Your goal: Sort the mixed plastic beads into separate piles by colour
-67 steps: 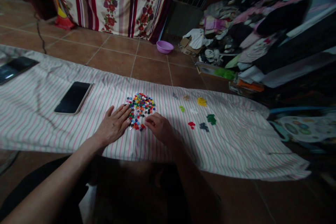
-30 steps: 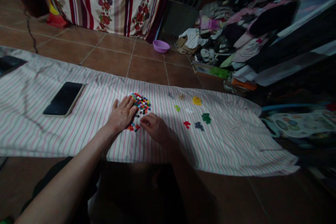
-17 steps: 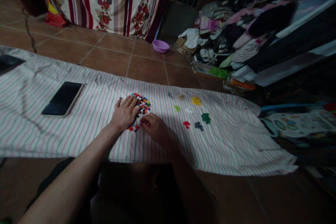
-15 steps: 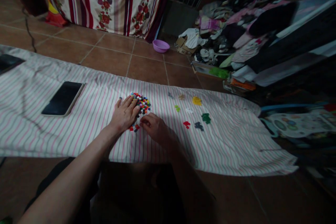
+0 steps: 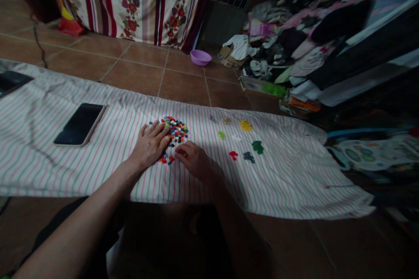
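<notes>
Dark device [image 5: 13, 82] cut off, pile [image 5: 177, 129] partly hidden

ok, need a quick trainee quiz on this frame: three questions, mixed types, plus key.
1. Which group of small pieces on the striped cloth lies farthest right: A white, B dark green, C red?
2. Fill in: the ___ hand lies flat, fingers extended, over the left part of the mixed-colour pile.
3. True or false: the purple basin rests on the striped cloth.

Key:
1. B, dark green group
2. left hand
3. False; the purple basin is on the tiled floor.
</notes>
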A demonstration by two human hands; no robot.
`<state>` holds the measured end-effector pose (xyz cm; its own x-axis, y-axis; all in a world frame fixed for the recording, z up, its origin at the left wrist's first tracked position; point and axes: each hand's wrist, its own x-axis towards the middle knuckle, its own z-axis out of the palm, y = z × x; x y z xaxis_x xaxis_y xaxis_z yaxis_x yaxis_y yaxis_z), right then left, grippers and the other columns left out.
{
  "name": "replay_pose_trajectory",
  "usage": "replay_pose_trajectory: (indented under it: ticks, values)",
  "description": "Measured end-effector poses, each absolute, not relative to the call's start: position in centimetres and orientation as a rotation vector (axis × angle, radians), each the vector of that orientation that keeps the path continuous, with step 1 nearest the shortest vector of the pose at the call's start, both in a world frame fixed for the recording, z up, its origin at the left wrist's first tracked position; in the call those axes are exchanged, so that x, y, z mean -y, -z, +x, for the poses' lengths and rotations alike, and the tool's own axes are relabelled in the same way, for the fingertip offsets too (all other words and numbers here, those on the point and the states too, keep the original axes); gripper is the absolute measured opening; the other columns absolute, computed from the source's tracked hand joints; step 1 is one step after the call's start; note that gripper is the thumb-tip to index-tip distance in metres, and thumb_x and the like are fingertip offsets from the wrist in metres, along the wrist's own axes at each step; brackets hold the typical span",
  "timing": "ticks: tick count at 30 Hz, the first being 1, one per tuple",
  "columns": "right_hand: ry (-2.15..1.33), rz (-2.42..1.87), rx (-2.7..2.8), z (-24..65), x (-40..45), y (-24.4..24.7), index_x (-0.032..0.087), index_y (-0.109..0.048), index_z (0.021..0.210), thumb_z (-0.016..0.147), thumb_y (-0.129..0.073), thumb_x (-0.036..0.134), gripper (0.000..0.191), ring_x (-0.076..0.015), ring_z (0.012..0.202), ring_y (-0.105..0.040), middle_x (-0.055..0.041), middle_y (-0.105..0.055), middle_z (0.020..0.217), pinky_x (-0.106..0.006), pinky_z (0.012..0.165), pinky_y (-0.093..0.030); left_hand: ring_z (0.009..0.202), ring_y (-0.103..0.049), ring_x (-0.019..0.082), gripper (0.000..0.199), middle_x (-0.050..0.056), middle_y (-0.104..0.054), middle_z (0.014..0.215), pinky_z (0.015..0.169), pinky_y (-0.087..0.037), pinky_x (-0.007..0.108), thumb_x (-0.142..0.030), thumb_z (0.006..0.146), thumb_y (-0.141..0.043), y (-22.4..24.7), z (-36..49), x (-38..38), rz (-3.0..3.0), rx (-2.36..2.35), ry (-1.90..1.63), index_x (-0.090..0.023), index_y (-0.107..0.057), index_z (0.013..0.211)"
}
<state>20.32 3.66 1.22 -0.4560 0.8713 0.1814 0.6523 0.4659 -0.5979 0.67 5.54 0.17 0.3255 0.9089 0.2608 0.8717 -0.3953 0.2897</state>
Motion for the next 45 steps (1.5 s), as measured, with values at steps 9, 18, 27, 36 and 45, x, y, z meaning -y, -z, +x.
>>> replay_pose_trajectory:
  ticks: [9, 18, 27, 36, 45]
  values:
    - [-0.62, -1.228, 2.257, 20.8, -3.4, -1.1, 0.018, -0.065, 0.092, 0.086, -0.055, 0.01, 0.015, -0.0149, 0.08, -0.059, -0.0057, -0.063, 0.091, -0.028, 0.075, -0.047, 0.145, -0.025, 0.03, 0.054, 0.014, -0.045, 0.147, 0.113, -0.029, 0.053, -0.044, 0.099, -0.02, 0.1, -0.4, -4.9, 2.438, -1.662, -0.69, -0.017, -0.051, 0.135]
    - [-0.57, -1.343, 2.301, 20.9, -3.1, -1.4, 0.017, -0.065, 0.085, 0.087, -0.059, 0.015, 0.007, -0.0157, 0.08, -0.059, -0.0048, -0.062, 0.085, -0.028, 0.074, -0.046, 0.141, -0.031, 0.022, 0.043, 0.009, -0.052, 0.138, 0.119, -0.025, 0.055, -0.03, 0.099, -0.025, 0.9, -2.9, -4.4, 2.51, -1.488, -0.732, -0.025, -0.041, 0.139]
    - [-0.602, -1.359, 2.263, 21.6, -3.0, -1.6, 0.017, -0.064, 0.079, 0.086, -0.061, 0.016, 0.008, -0.0142, 0.075, -0.058, -0.0028, -0.062, 0.078, -0.026, 0.07, -0.042, 0.14, -0.033, 0.029, 0.044, 0.014, -0.051, 0.137, 0.114, -0.036, 0.053, -0.034, 0.099, -0.027, 0.9, -3.4, -3.8, 2.491, -1.512, -0.813, -0.016, -0.052, 0.131]
    - [-0.63, -1.32, 2.246, 23.2, -2.2, -2.2, 0.016, -0.066, 0.086, 0.083, -0.055, 0.008, 0.014, -0.0147, 0.078, -0.058, -0.0048, -0.065, 0.084, -0.026, 0.072, -0.043, 0.135, -0.039, 0.029, 0.043, 0.014, -0.057, 0.131, 0.112, -0.038, 0.056, -0.036, 0.098, -0.03, 1.3, -3.2, -4.4, 2.484, -1.511, -0.849, -0.016, -0.056, 0.126]
    - [-0.662, -1.391, 2.206, 24.8, -1.7, -2.7, 0.016, -0.065, 0.08, 0.08, -0.058, 0.007, 0.011, -0.0126, 0.072, -0.056, -0.002, -0.063, 0.078, -0.025, 0.068, -0.042, 0.134, -0.041, 0.029, 0.045, 0.017, -0.059, 0.128, 0.113, -0.037, 0.053, -0.036, 0.098, -0.027, 1.0, -2.9, -4.6, 2.473, -1.541, -0.836, -0.013, -0.057, 0.123]
